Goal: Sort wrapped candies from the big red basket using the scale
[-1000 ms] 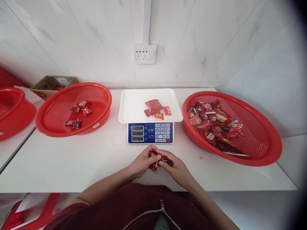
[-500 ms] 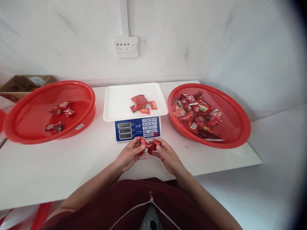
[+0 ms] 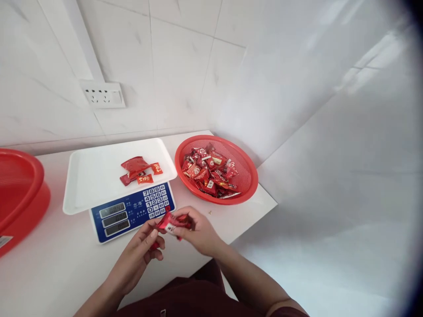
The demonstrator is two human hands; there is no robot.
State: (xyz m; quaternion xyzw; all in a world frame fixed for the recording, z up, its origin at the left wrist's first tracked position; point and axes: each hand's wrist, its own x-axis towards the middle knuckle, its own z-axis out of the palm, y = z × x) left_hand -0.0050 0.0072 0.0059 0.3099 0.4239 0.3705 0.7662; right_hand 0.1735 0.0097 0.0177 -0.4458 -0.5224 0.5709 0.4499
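The right hand's fingers are closing firmly on a red packet; the left hand's half-curled fingers are holding a small red piece. Both are hovering over the worktop, near side of the scale. Red sachets are lying on its white tray, right half. A filled basket is standing right, another basket left.

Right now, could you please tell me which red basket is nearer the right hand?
The basket right of the scale, with packets showing inside; the other basket, left of the scale, is cut off by the frame.
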